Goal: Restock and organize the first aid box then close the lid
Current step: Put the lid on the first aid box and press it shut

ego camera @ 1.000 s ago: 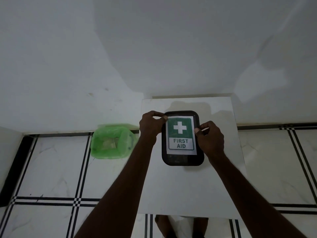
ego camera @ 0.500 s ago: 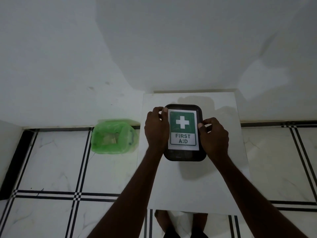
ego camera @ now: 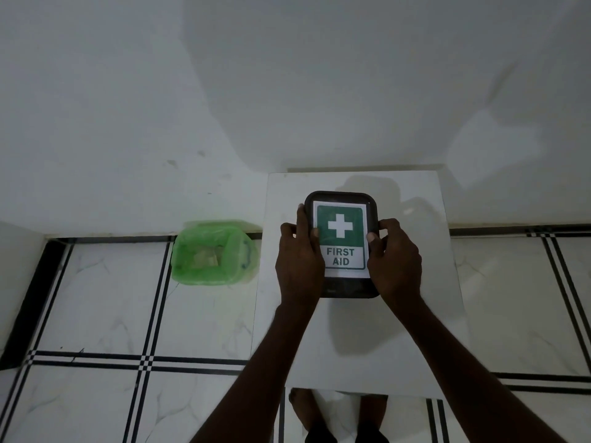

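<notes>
A dark rectangular first aid box with rounded corners lies on the small white table. Its lid is down and carries a white label with a green panel, a white cross and the words FIRST AID. My left hand grips the box's left edge, thumb on the label. On the right edge my right hand holds the box the same way, thumb on the lid. The box's contents are hidden under the lid.
A bin lined with a green plastic bag stands on the tiled floor left of the table, with some scraps inside. A white wall rises right behind the table. My bare feet show below the table's near edge.
Both hands have slid down along the box's sides, from fingertips near its top corners to a fuller grip at mid-height. The box stays in place on the table.
</notes>
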Tool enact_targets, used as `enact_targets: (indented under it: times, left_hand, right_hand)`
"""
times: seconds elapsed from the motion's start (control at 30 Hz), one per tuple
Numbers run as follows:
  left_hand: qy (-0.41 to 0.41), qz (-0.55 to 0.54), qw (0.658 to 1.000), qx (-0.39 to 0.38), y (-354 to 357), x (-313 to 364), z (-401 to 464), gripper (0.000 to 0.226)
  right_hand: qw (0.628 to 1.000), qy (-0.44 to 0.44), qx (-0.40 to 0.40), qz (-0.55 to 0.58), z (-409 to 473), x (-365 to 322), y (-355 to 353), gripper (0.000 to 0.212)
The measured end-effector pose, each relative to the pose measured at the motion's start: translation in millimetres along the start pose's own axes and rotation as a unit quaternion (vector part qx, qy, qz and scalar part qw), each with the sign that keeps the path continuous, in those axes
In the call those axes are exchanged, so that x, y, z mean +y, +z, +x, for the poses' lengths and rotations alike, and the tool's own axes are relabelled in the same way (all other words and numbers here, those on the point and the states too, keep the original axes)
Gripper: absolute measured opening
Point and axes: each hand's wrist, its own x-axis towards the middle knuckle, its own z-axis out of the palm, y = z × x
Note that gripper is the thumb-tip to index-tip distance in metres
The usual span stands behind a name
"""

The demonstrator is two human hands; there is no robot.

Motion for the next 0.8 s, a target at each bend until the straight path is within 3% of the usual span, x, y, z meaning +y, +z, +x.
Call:
enact_targets:
  times: [0.43,0.67,0.8]
  left_hand:
    - [-0.027,-0.04,0.999,-0.009,4.4,4.1,-4.8,0.059]
    - [-0.004,-0.037,0.999,-0.025,0.8,-7.4,0.1,0.042]
    - [-0.052,-0.068,0.995,-0.042,-4.1,-6.2,3.5,0.037]
  right_hand:
    - [0.999,0.003,0.012,0.036,-3.1,5.0,12.9,0.024]
    - [0.999,-0.005,0.02,0.031,-3.6,5.6,5.9,0.023]
    - [0.999,0.017,0.001,0.044,-1.8,2.3,-1.2,0.024]
